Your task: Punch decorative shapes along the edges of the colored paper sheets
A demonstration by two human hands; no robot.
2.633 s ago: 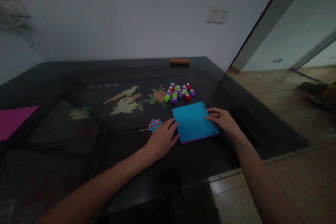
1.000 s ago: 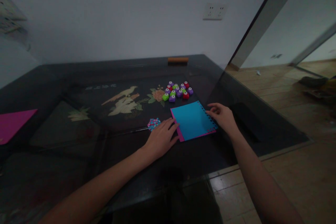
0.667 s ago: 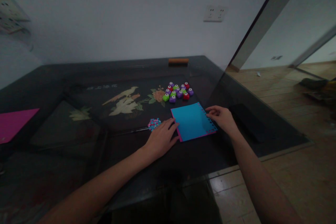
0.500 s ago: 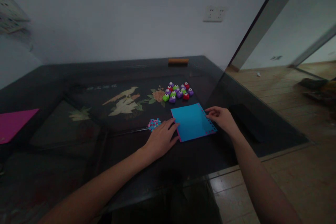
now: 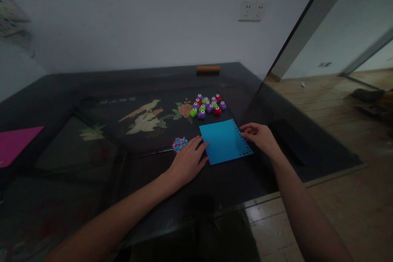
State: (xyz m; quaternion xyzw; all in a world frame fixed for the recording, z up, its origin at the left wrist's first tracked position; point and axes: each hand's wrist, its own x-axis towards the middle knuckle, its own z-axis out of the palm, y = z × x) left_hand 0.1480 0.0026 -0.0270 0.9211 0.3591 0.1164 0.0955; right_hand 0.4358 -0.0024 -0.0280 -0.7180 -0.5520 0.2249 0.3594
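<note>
The blue sheet [image 5: 225,142] lies flat on the dark desk [image 5: 92,172], squared between both hands. A second ago a pink sheet beneath it showed as a strip along its left and near edges; now that strip is gone and pink shows only through the punched holes down the right border, so the two sheets look aligned. The left hand [image 5: 187,161] rests open, its fingertips [image 5: 205,144] touching the sheet's left edge, holding nothing. The right hand [image 5: 260,138] lies loosely curled with its grip narrow, fingertips on the punched border. Just left of the left hand sits a heap of paper dots [image 5: 179,143]; beyond the sheet, well past both hands, a cluster of small coloured punches [image 5: 207,105].
</note>
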